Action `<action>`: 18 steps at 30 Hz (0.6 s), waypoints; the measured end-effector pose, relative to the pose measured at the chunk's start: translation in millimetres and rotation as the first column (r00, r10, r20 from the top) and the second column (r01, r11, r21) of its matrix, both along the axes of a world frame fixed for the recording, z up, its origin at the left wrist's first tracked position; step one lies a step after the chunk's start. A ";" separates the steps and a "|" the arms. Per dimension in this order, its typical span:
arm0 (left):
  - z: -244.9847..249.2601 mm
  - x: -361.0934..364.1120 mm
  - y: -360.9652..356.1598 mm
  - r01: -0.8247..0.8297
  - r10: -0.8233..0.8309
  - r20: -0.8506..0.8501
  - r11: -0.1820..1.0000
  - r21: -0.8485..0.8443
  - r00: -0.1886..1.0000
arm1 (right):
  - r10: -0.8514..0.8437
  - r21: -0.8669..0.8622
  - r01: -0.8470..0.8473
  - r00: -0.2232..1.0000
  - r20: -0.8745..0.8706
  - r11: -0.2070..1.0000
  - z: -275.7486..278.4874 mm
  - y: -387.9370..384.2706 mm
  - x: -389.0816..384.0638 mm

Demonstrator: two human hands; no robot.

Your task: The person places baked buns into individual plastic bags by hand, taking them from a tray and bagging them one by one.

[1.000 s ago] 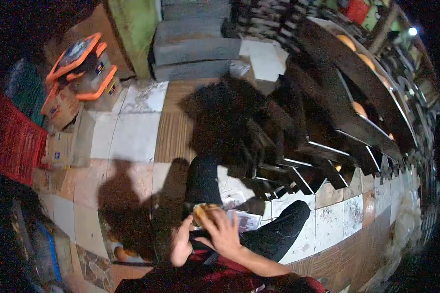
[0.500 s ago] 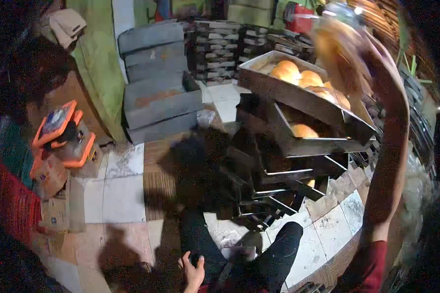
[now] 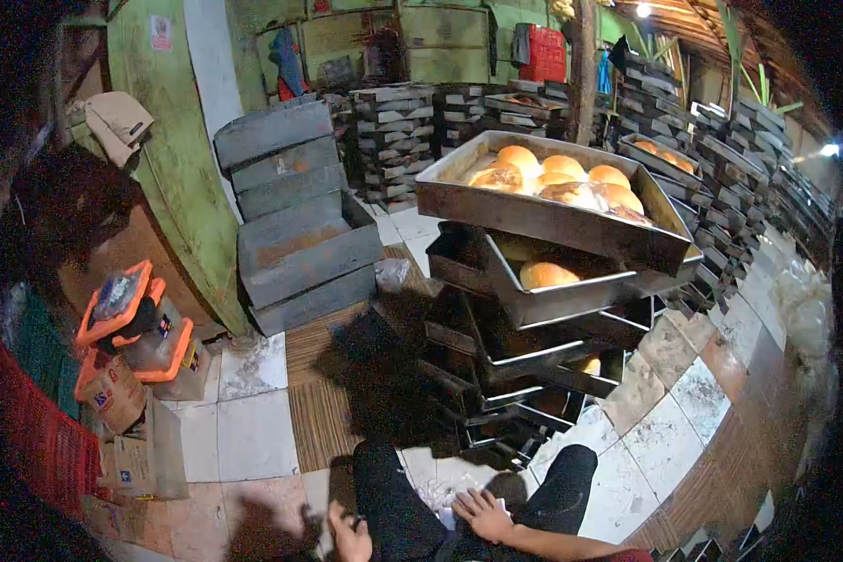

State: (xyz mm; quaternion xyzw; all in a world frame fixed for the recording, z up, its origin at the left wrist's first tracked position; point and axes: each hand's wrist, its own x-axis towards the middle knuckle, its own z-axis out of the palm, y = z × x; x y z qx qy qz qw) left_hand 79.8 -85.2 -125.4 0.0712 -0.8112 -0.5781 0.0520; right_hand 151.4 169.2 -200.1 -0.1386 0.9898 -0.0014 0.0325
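My left hand (image 3: 349, 536) is low in the view beside my dark-trousered left leg, fingers bent and apart, with nothing visible in it. Between my knees, my right hand (image 3: 480, 515) lies with fingers stretched over a small white thing (image 3: 448, 517), mostly covered and too hidden to name. Ahead of me a metal baking tray (image 3: 553, 214) tops a crisscross stack, tilted in view. Round golden buns (image 3: 562, 167) fill much of it, some with darker, glossy faces. One bun (image 3: 547, 274) shows in the tray below (image 3: 571, 302). Neither hand touches the trays.
Grey stacked trays (image 3: 295, 244) stand left of centre. More tray stacks (image 3: 393, 140) line the back and right, one holding buns (image 3: 665, 155). Orange-lidded tubs (image 3: 164, 351), a cardboard box (image 3: 112, 393) and a red crate (image 3: 47, 421) sit at left. A wooden post (image 3: 584, 84) rises behind.
My right hand has come down from above the top tray to between my knees, without the blurred browned bread. More buns show in the top tray. My left hand stays low; the view has shifted.
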 end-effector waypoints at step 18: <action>-41.5 -37.8 137.4 0.511 -0.588 -0.198 0.794 -0.331 0.784 | 0.014 -0.371 -0.030 0.999 -0.044 0.928 -3.3 -8.6 8.9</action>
